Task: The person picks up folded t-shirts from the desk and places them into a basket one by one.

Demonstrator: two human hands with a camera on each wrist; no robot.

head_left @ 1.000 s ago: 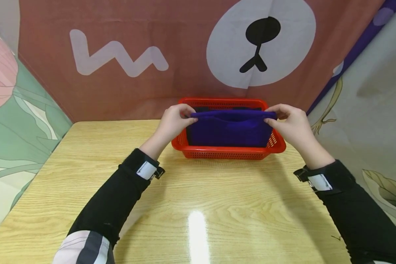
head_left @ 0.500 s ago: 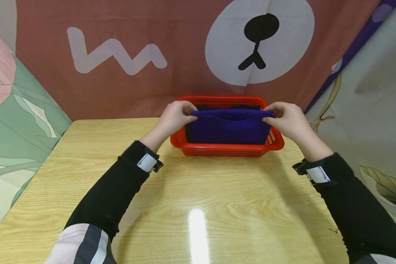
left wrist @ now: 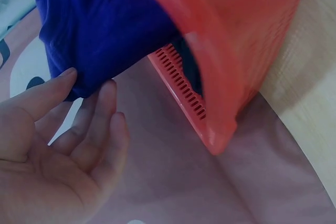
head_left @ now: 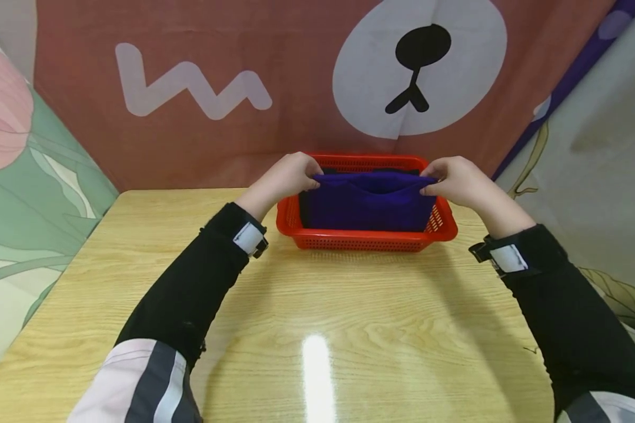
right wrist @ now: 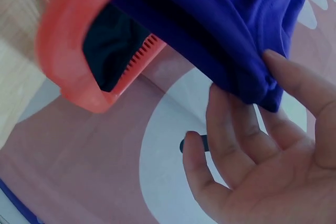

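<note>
Head view: I see left hand (head_left: 283, 179), right hand (head_left: 455, 179) pinching cloth (head_left: 370, 205) corners over basket (head_left: 367, 241), 12 o'clock. Risk: thin fingertip hold, corner slips, fold opens.

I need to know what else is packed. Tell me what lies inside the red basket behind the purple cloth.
Behind the purple cloth, which the left hand and right hand pinch at its top corners, something dark lies inside the red basket. The cloth covers most of it, so what it is cannot be told.
</note>
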